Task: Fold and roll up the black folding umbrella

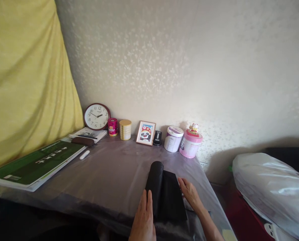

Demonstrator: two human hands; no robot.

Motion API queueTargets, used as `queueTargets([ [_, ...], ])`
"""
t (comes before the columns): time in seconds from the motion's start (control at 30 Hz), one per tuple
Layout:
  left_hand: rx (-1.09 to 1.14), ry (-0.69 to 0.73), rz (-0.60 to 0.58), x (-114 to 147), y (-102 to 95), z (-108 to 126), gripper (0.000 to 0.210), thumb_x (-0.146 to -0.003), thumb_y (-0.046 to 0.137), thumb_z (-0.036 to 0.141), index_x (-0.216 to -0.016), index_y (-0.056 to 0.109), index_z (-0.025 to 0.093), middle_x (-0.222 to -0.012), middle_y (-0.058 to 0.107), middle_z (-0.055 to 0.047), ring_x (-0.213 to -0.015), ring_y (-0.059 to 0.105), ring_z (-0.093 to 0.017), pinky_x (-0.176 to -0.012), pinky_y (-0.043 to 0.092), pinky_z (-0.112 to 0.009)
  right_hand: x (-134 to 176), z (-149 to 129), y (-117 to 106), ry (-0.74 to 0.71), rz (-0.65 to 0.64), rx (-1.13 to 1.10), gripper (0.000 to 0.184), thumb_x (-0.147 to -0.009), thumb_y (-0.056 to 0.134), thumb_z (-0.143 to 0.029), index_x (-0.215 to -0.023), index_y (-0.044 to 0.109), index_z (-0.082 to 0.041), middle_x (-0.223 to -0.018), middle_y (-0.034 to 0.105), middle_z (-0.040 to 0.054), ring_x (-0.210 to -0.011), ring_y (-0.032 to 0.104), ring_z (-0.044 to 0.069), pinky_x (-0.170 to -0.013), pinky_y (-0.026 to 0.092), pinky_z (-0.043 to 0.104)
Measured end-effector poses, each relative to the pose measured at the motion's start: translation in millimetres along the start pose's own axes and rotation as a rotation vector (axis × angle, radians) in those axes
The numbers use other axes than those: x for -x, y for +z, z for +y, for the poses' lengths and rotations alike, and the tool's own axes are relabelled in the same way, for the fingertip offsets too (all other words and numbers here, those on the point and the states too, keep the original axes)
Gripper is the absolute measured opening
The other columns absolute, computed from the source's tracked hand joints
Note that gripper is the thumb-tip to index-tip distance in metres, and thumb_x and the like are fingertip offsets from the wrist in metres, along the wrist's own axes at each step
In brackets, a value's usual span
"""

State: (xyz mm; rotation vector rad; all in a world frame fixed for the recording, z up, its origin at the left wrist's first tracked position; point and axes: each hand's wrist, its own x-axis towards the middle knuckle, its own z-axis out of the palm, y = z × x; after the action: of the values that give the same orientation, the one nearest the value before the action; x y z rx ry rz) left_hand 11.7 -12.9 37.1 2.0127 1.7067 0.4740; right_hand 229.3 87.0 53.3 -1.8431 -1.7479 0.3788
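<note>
A black sheet [173, 197], its material not clear, lies near the front right of the table. Its left side forms a thick roll [155, 177], and the rest lies flat to the right. My left hand [143, 214] rests along the lower left side of the roll with fingers stretched out. At the sheet's right edge, my right hand [189, 194] has its fingers bent and closed on the edge; its thumb is hard to see. Something pale shows partly beneath the right hand, too covered to name.
Along the wall stand a clock [97, 116], a pink can [112, 127], a cream tin [125, 130], a panda picture frame [145, 133] and two tubs [173, 139]. A green book [36, 162] lies left. A plastic-covered bundle [270, 187] sits beyond the table's right edge.
</note>
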Motion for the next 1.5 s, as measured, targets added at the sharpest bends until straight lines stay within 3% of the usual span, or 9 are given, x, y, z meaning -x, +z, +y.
queueTargets([
  [0.07, 0.015, 0.037, -0.006, 3, -5.5, 2, 0.088, -0.060, 0.038, -0.003, -0.139, 0.001, 0.008, -0.149, 0.000, -0.015, -0.137, 0.008, -0.021, -0.111, 0.020, -0.033, 10, -6, 1, 0.034, -0.035, -0.063, 0.040, -0.085, 0.034, -0.046, -0.084, 0.064, -0.020, -0.075, 0.069, 0.0050, -0.074, 0.065, 0.020, -0.063, 0.044, 0.027],
  [0.27, -0.015, -0.038, -0.090, 6, -19.4, 11, 0.087, -0.061, 0.039, -0.003, -0.139, 0.000, 0.008, -0.149, -0.001, -0.016, -0.137, 0.011, -0.022, -0.110, 0.022, -0.032, 18, -25, 4, 0.050, 0.037, -0.135, 0.039, -0.077, 0.045, -0.048, -0.090, 0.064, -0.017, -0.067, 0.067, 0.0043, -0.066, 0.063, 0.022, -0.061, 0.044, 0.029],
  [0.53, -0.007, -0.061, -0.072, 3, -9.9, 7, 0.089, -0.063, 0.042, -0.004, -0.138, -0.003, 0.013, -0.149, 0.002, -0.018, -0.136, 0.017, -0.024, -0.106, 0.028, -0.030, 7, -59, 12, 0.002, -0.015, -0.397, 0.040, -0.071, 0.053, -0.049, -0.091, 0.066, -0.016, -0.068, 0.067, 0.0035, -0.067, 0.062, 0.022, -0.056, 0.045, 0.027],
  [0.83, -0.015, -0.085, -0.056, 1, -11.2, 9, 0.096, -0.054, 0.045, -0.003, -0.139, 0.003, 0.012, -0.149, 0.006, -0.017, -0.136, 0.016, -0.024, -0.108, 0.024, -0.031, -7, -94, 41, -0.037, -0.047, -0.400, 0.031, -0.073, 0.054, -0.037, -0.096, 0.065, -0.019, -0.077, 0.068, 0.0041, -0.077, 0.064, 0.021, -0.064, 0.048, 0.027],
  [0.97, 0.006, -0.055, -0.014, 0, -7.6, 5, 0.094, -0.052, 0.045, -0.001, -0.139, 0.009, 0.010, -0.148, 0.009, -0.018, -0.135, 0.019, -0.026, -0.108, 0.026, -0.034, -10, -99, 53, -0.047, -0.096, -0.316, 0.034, -0.076, 0.052, -0.033, -0.103, 0.060, -0.013, -0.078, 0.067, 0.0059, -0.074, 0.063, 0.020, -0.064, 0.048, 0.028],
  [1.1, 0.004, -0.040, 0.014, -3, -4.6, 1, 0.092, -0.052, 0.045, 0.000, -0.139, 0.016, 0.007, -0.148, 0.012, -0.018, -0.135, 0.020, -0.026, -0.108, 0.025, -0.034, -11, -105, 59, -0.086, -0.148, -0.251, 0.029, -0.077, 0.053, -0.029, -0.102, 0.057, -0.015, -0.065, 0.063, 0.0003, -0.063, 0.061, 0.016, -0.056, 0.044, 0.025],
  [1.23, -0.028, -0.012, -0.009, -6, 1.0, -9, 0.081, -0.060, 0.043, 0.005, -0.137, 0.021, 0.003, -0.146, 0.021, -0.019, -0.134, 0.024, -0.025, -0.108, 0.027, -0.034, -10, -109, 60, -0.068, -0.320, -0.315, 0.029, -0.080, 0.047, -0.029, -0.105, 0.051, -0.015, -0.058, 0.062, -0.0036, -0.043, 0.054, 0.010, -0.044, 0.039, 0.021],
  [1.4, -0.033, 0.005, -0.007, -1, 6.1, -25, 0.071, -0.069, 0.045, 0.017, -0.134, 0.025, -0.001, -0.138, 0.038, -0.021, -0.125, 0.041, -0.025, -0.102, 0.035, -0.032, -7, -111, 57, -0.128, -0.448, -0.356, 0.018, -0.083, 0.040, -0.028, -0.087, 0.053, -0.017, -0.064, 0.069, -0.0020, -0.041, 0.053, 0.006, -0.046, 0.040, 0.018],
  [1.5, -0.056, 0.002, 0.081, 4, -2.3, -25, 0.063, -0.071, 0.047, 0.022, -0.130, 0.036, 0.004, -0.131, 0.046, -0.019, -0.119, 0.047, -0.027, -0.099, 0.040, -0.037, -4, -112, 53, -0.149, -0.467, -0.337, 0.018, -0.083, 0.040, -0.028, -0.079, 0.054, -0.019, -0.066, 0.070, -0.0022, -0.043, 0.054, 0.007, -0.050, 0.041, 0.018],
])
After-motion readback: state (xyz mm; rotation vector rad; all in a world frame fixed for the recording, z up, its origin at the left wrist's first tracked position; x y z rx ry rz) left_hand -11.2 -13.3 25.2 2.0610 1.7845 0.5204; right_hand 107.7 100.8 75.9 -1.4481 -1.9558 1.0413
